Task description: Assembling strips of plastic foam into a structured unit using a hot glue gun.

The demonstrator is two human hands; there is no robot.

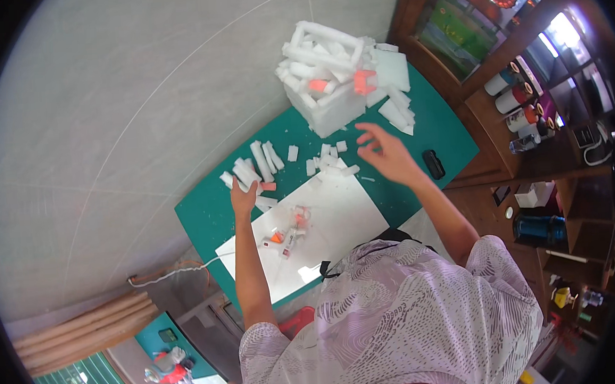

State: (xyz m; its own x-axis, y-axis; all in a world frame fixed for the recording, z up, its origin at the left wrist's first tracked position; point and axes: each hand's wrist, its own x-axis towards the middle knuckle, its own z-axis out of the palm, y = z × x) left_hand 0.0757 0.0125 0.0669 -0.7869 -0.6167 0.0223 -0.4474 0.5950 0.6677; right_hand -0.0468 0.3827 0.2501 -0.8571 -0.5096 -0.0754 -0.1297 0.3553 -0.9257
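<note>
My left hand (pixel 244 197) rests on the green table (pixel 204 218), its fingers on white foam sticks (pixel 245 173) and a small orange piece (pixel 269 186) beside it. My right hand (pixel 386 153) hovers with fingers spread above several short white foam bits (pixel 328 160), holding nothing. Beyond it stands a white foam block structure (pixel 336 72) with sticks piled on top and orange pieces stuck in it. A glue gun (pixel 287 238) lies on the white sheet (pixel 337 225) in front of me.
A black phone-like object (pixel 433 164) lies at the table's right edge. A wooden shelf unit (pixel 526 111) with cans and bottles stands to the right. A cord (pixel 166 272) runs off the table's left side.
</note>
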